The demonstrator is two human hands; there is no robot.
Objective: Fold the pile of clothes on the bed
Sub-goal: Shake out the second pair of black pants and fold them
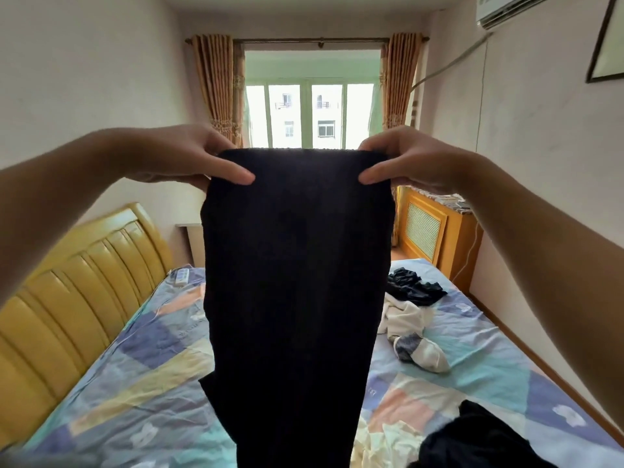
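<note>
Headboard (pixel 77 285), yellow, left of the black garment (pixel 297 282). Left hand (pixel 182 157) and right hand (pixel 408 157) pinch that garment's top corners, hanging it straight above the bed (pixel 141 383), presumably for folding. Unfolded clothes (pixel 412 309) lie right of it.

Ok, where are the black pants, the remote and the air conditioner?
black pants (pixel 297 265): head view, middle of the hanging fabric.
remote (pixel 181 276): head view, its button face.
air conditioner (pixel 506 8): head view, its white front.

Left hand (pixel 189 157) and right hand (pixel 405 158) pinch a black garment (pixel 297 282) (hanging lengthwise) above the bed (pixel 135 383).
</note>
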